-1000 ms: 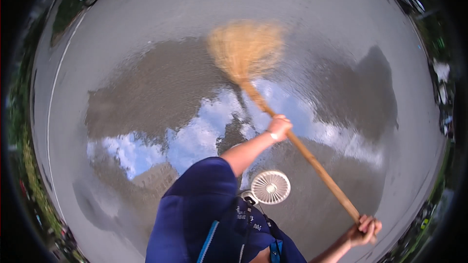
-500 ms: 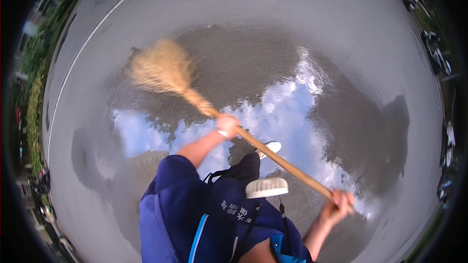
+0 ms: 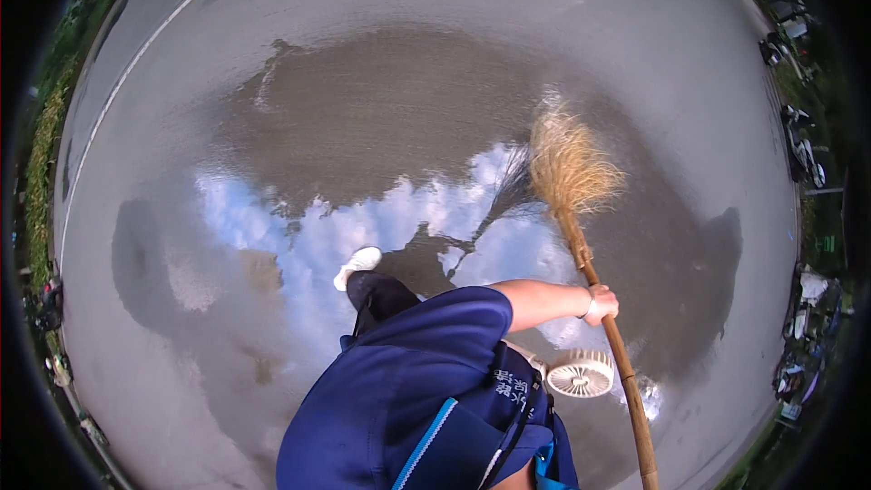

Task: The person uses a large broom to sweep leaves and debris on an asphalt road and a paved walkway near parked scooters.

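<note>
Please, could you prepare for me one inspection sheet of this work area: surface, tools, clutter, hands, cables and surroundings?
Surface: grey pavement with a broad puddle reflecting blue sky and clouds.
Job's things: broom, its straw-coloured bristles over the puddle's right half; ground contact uncertain.
Clutter: nothing seen.
Left hand: closed around the broom's handle.
Right hand: not in view.
Cables: nothing seen on the ground; dark cord on the navy shirt.
Surroundings: white painted line and greenery at left; small, unclear objects at the right rim.
</note>
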